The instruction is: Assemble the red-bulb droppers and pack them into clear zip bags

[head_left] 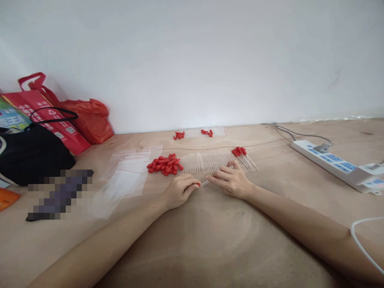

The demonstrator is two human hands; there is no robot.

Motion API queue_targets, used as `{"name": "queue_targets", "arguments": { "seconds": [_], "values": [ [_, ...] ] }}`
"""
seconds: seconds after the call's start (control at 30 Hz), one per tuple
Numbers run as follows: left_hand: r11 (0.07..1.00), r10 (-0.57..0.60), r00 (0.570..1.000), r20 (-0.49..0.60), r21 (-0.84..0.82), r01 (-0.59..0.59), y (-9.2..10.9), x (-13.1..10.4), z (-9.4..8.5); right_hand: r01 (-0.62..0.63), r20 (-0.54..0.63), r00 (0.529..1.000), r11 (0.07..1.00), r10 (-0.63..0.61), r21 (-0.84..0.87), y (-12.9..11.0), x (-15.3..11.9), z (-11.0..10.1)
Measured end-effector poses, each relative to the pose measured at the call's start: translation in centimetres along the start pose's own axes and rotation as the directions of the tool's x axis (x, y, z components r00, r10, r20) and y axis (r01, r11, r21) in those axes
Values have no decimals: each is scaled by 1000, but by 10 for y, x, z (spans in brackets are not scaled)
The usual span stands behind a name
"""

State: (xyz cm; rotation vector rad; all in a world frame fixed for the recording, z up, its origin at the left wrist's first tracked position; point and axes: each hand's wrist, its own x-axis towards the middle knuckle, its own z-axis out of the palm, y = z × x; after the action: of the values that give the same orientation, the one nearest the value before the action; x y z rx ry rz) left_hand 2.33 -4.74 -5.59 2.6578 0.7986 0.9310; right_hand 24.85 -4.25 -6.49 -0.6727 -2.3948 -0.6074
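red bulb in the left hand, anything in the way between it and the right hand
Nothing visible blocks it: only a thin clear tube spans the gap from the red bulb to the right hand.

Worktop (pixel 237 236) nearest the person unobstructed; passage right limited by power strip (pixel 327 160) (grey cable (pixel 288 131) behind).

Wooden table (pixel 192 244) with power strip (pixel 327 162)

And there on the upright red paper bag (pixel 45 105) we have white Chinese characters, "小" leading and the rest blurred, plus a triangular recycling sign (pixel 52 112) and a square QR code (pixel 71 130), nothing else legible!
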Motion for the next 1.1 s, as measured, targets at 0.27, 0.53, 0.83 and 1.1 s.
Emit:
{"name": "queue_targets", "arguments": {
  "seconds": [0.27,0.53,0.83,1.1],
  "values": [
    [1000,-23,999,-40,-3,23,1,0,0,-99,-98,989,991,108,87,-8,3,1],
    [1000,-26,998,-58,-12,26,-1,1,1,-250,32,968,942,250,224,-14,6,1],
    [998,-54,999,-3,-32,54,2,3,-1,-128,-56,990,989,132,73,-9,6,-1],
    [997,-82,995,-63,-1,82,3,3,0,-253,-13,965,946,261,201,-21,8,0]
  ]
}}
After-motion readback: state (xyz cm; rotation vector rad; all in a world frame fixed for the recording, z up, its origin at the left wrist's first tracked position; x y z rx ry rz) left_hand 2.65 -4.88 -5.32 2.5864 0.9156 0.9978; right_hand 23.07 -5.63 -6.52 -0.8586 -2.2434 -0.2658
